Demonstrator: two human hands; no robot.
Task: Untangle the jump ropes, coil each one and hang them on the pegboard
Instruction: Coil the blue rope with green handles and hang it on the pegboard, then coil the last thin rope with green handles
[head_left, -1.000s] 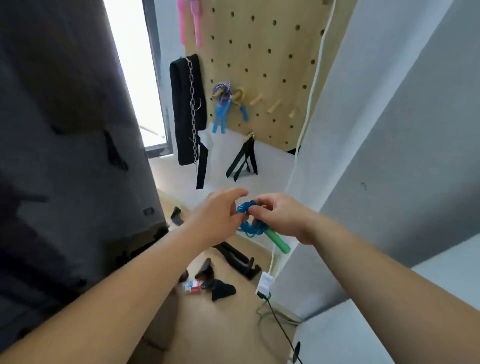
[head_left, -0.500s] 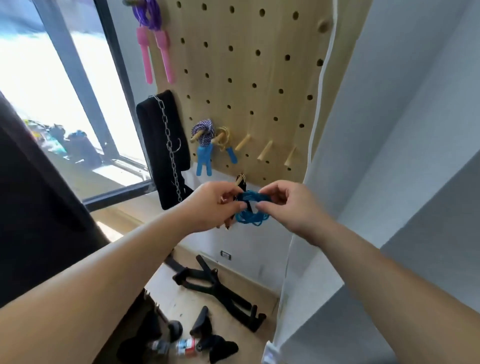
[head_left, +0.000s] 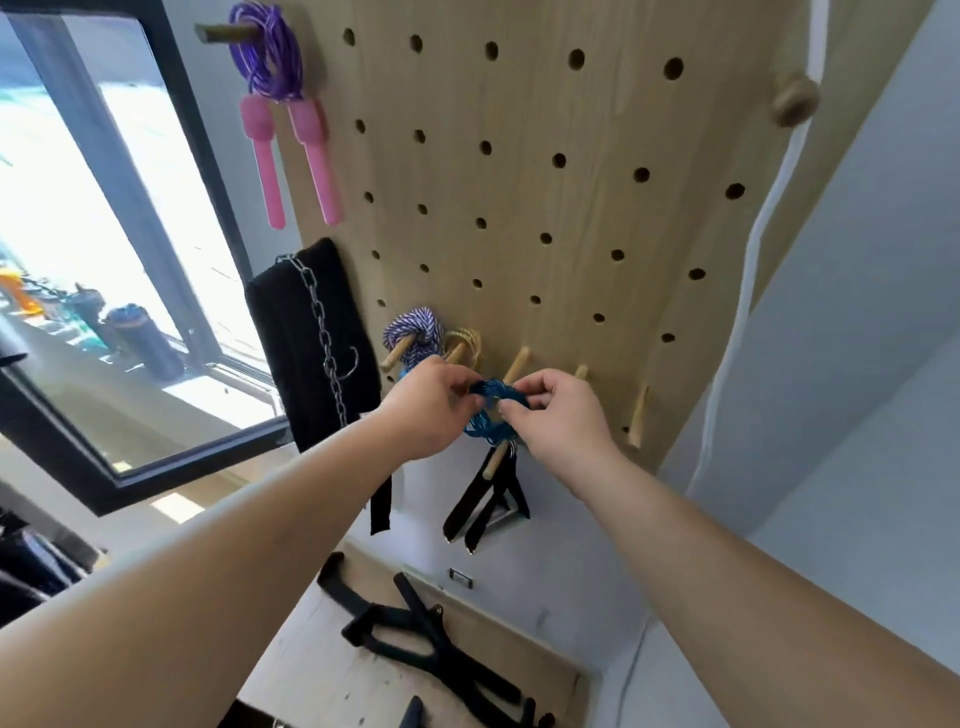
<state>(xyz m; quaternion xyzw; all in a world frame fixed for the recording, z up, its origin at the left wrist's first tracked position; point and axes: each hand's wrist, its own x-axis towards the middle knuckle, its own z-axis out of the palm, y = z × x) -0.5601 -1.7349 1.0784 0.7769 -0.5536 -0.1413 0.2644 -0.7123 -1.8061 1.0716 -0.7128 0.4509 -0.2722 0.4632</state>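
I hold a coiled blue jump rope (head_left: 493, 410) up against the lower part of the wooden pegboard (head_left: 545, 197). My left hand (head_left: 423, 410) pinches its left side and my right hand (head_left: 558, 415) pinches its right side, just below a row of wooden pegs (head_left: 517, 364). A purple rope with pink handles (head_left: 270, 67) hangs on a peg at the top left. A purple-white coiled rope (head_left: 413, 330) hangs on a lower peg, beside a tan coil (head_left: 465, 340). The blue rope's handles are hidden behind my hands.
A black pad with a metal chain (head_left: 317, 332) hangs left of the board, by a window (head_left: 104, 234). Black straps (head_left: 488, 499) hang under my hands. Black handles (head_left: 410, 629) lie on the wooden floor below. A white cord (head_left: 753, 260) runs down the right wall.
My view has tilted upward and closer to the pegboard. Both hands have raised the blue coil from near the floor items up to the lower row of pegs.
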